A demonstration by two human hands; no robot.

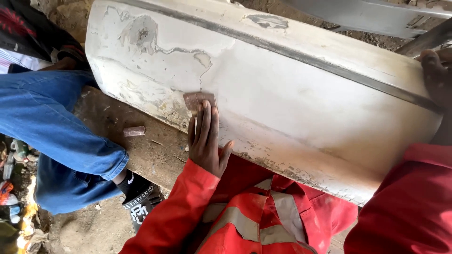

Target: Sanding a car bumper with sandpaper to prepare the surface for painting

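While the left hand (205,141) lay flat, fingers together and straight, it pressed a small brownish square of sandpaper (197,99) against the long white-painted car bumper panel (292,94), low on the face near the chipped lower edge; the paper sat under the fingertips, thumb splayed off to the side; the right hand (437,75) rested on the panel's upper right edge over the dark trim strip (301,55), seemingly curled to steady it, though I couldn't tell the grip as the frame cut it off.

Risks, my read: the paper was held by fingertip pressure only, so it could slip out or fold; the narrow contact could dig a groove or cut through the remaining paint beside the bare filler patches (146,37); flaked paint along the bottom edge could snag the sheet or nick the fingers; the panel seemed propped on the rough wooden plank (141,141) and the red-overall lap (263,211), braced by one hand only, so a hard stroke could rock or slide it.

Another person's blue-jeaned leg (61,131) and black shoe (141,202) sat close on the left, within reach of a swinging panel end; a spare small brown block (134,131) lay loose on the plank, well apart from the hand.

Containers: none identifiable; only blurred coloured litter (12,188) at the far left, contents unreadable.
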